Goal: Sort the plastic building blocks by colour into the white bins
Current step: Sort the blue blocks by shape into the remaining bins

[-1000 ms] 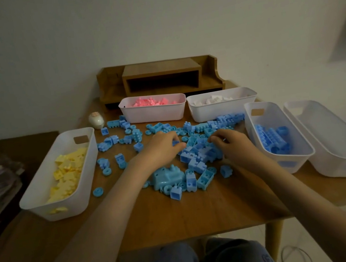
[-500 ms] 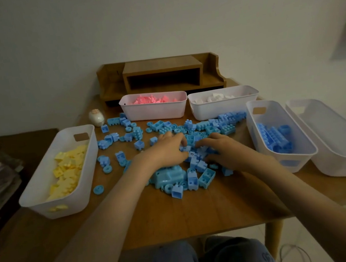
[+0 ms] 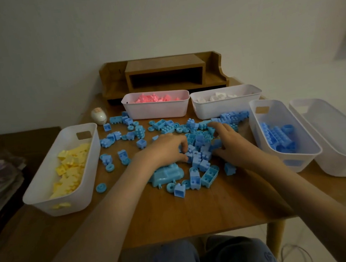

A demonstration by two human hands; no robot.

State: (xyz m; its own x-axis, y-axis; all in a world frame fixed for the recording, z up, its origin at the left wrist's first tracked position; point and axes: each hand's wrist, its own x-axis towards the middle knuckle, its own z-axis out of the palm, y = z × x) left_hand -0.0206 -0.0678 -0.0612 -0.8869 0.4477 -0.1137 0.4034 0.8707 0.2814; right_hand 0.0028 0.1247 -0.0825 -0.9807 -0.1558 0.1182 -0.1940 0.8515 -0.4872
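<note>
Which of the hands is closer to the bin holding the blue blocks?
Right. The right hand lies on the loose blue blocks just left of the blue-block bin; the left hand is farther left, beyond those blocks.

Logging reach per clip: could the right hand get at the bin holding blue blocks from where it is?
Probably yes. The right hand rests on the loose blue blocks just beside the blue-block bin, whose top is open, and nothing stands between them.

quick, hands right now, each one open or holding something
Left hand: fingers and thumb curled round blue blocks in the pile.
Right hand: curled over the same pile; grip cannot be told.
</note>
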